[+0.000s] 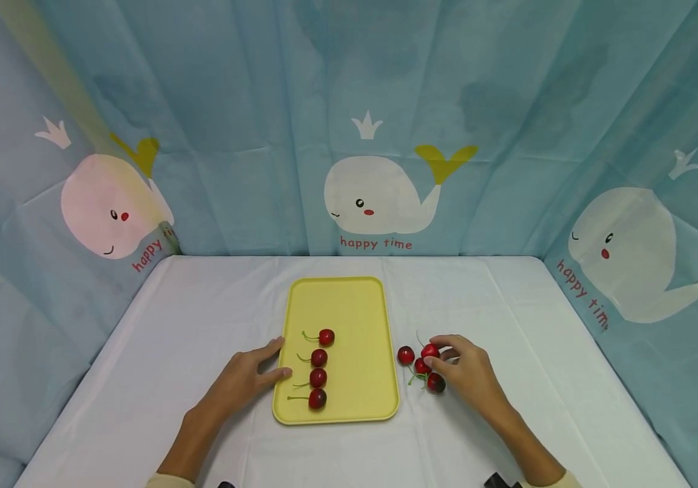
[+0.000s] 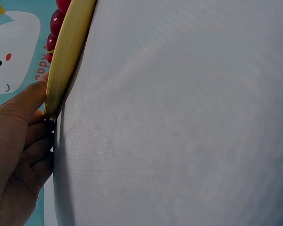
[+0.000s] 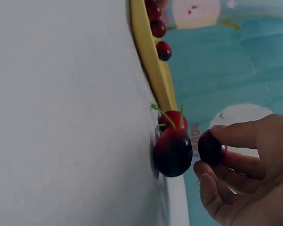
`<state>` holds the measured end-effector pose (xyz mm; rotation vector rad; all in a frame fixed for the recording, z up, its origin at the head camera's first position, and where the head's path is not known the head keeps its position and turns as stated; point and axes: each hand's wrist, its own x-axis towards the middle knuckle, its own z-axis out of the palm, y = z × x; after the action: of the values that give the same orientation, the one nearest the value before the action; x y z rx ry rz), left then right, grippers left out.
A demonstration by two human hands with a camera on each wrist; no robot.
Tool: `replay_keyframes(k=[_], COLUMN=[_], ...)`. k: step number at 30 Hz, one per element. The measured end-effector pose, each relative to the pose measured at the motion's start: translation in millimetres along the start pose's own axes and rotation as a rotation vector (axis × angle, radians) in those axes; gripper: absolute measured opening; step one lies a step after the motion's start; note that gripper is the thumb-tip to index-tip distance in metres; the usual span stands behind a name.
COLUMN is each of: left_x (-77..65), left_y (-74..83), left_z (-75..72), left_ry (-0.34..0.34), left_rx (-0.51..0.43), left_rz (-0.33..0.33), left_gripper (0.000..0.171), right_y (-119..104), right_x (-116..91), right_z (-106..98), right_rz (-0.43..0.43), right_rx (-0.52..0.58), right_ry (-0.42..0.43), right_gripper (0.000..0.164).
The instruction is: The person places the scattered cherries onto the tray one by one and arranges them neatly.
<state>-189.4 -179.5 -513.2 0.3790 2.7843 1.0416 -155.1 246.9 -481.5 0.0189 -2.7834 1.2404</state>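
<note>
My right hand (image 1: 467,369) pinches a red cherry (image 3: 211,148) between thumb and fingertips, to the right of the tray. Beside and under those fingers lie three more cherries on the table, among them a dark one (image 1: 436,383) and one (image 1: 406,355) close to the tray's edge. At the left side of the yellow tray (image 1: 355,312), my left hand (image 1: 245,379) rests its thumb and index finger over the rim. Several cherries (image 1: 318,378) stand in a column on the tray's left half, their green stems pointing left.
A white cloth (image 1: 471,298) covers the table under the tray. Blue curtains (image 1: 245,135) printed with whales close in the back and both sides. Dark objects (image 1: 498,480) show by the wrists at the lower edge of the head view.
</note>
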Motion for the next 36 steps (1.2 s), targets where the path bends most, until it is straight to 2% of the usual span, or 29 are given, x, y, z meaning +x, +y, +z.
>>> replay_keyframes(k=[12, 30, 36], left_x=[0.4, 0.4, 0.6], left_y=[-2.6, -2.0, -1.6], left_z=[0.8, 0.5, 0.5], left_ry=[0.008, 0.001, 0.002], left_rx=[-0.003, -0.005, -0.012], left_rz=[0.002, -0.01, -0.015], left_gripper=[0.081, 0.08, 0.08], right_y=[-16, -26, -28], right_x=[-3, -6, -7], right_z=[13, 32, 38], right_rz=[-0.053, -0.206, -0.208], right_rx=[0.11, 0.115, 0.121], right_ry=[-0.038, -0.116, -0.146], right_gripper=[0.031, 0.026, 0.027])
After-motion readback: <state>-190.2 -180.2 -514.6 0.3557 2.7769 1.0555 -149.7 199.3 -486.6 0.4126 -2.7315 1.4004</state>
